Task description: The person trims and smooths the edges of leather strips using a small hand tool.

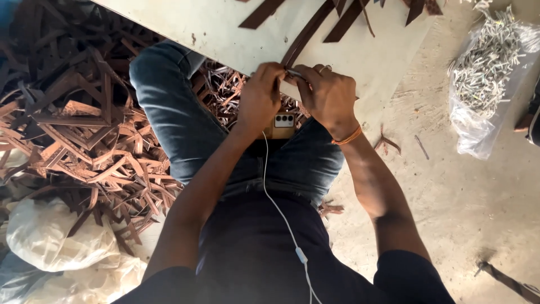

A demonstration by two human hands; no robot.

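Strap [304, 36] lying diagonal, running up-right across board [225, 34]; left hand [260, 93] and right hand [329, 95] pinching its near end, knuckles up.

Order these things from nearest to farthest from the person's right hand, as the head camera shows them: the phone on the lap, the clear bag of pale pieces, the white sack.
From the right hand:
1. Phone, just below-left, on the lap.
2. Clear bag of pale pieces, far right on the floor.
3. White sack, bottom left corner.
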